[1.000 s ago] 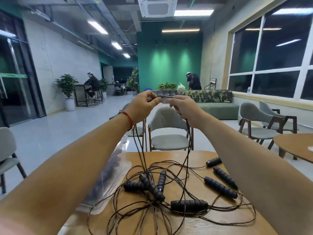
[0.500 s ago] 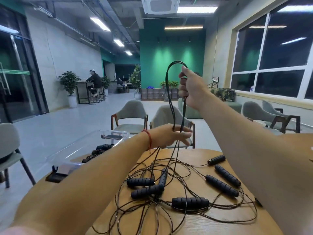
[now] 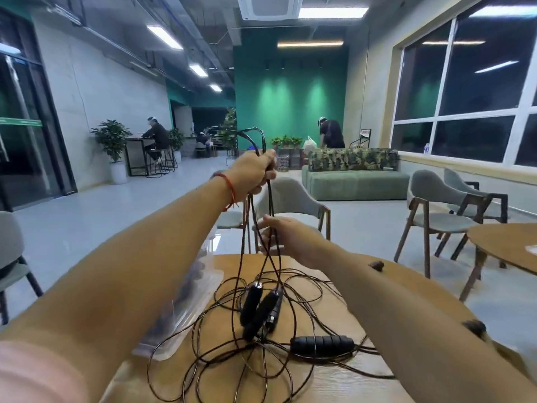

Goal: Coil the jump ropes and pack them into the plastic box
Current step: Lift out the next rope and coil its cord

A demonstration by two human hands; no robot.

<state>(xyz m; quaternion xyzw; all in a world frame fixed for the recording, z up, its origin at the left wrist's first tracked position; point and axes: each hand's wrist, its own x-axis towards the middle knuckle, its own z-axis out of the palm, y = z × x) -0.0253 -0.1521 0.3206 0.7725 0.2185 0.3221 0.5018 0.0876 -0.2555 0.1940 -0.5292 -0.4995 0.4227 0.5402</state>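
Several black jump ropes [image 3: 232, 356] lie tangled on the round wooden table [image 3: 334, 385]. My left hand [image 3: 255, 173] is raised and grips a folded bunch of rope, whose loop sticks up above the fist. The strands hang down past my right hand [image 3: 286, 235], which touches them with straight fingers above the table's far edge. Two black handles [image 3: 258, 308] dangle tilted at the strands' lower end, just over the tangle. Another handle [image 3: 322, 344] lies flat. The clear plastic box [image 3: 186, 312] sits at the table's left, largely hidden by my left forearm, with dark ropes inside.
Two more handle ends [image 3: 377, 265] peek out behind my right forearm. Grey chairs [image 3: 290, 205] stand just beyond the table and another wooden table [image 3: 505, 242] at right. A green sofa [image 3: 354, 181] and seated and standing people are farther back.
The folded rope passed from my right hand to my left, which rose with it. My right hand dropped to the hanging strands. Two handles lifted up off the table.
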